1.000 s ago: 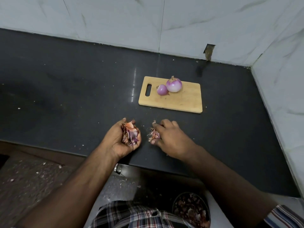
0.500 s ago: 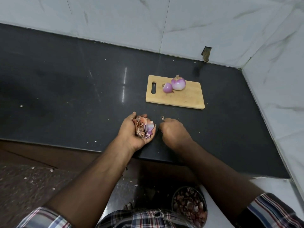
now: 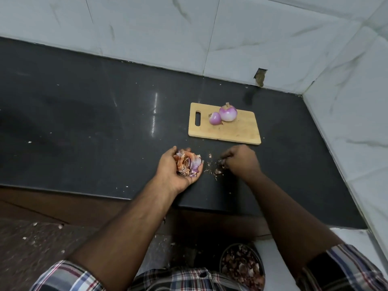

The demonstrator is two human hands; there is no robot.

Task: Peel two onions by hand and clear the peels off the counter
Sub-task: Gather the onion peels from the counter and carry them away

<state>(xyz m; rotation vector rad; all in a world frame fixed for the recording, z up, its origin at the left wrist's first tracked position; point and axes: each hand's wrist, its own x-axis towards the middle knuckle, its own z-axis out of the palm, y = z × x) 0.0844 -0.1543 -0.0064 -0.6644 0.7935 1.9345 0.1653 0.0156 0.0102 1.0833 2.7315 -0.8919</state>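
Note:
Two peeled purple onions lie on a wooden cutting board [image 3: 241,134]: a small one [image 3: 215,118] and a larger one [image 3: 228,113] touching it. My left hand [image 3: 178,171] lies palm up near the counter's front edge, cupping a wad of onion peels [image 3: 188,163]. My right hand [image 3: 241,160] is just to its right, knuckles up with fingers curled down onto small peel scraps [image 3: 218,170] on the black counter [image 3: 84,133]. What the fingertips hold is hidden.
White tiled walls close the counter at the back and right, meeting at a corner [image 3: 302,94]. Below the counter edge, beside my checked shirt, stands a round bin [image 3: 241,267] with peels in it. Tiny crumbs dot the counter front.
The view has shifted. My right hand has drawn away from the left hand to the right, and loose scraps now lie between the two hands. The left hand still cups the peels.

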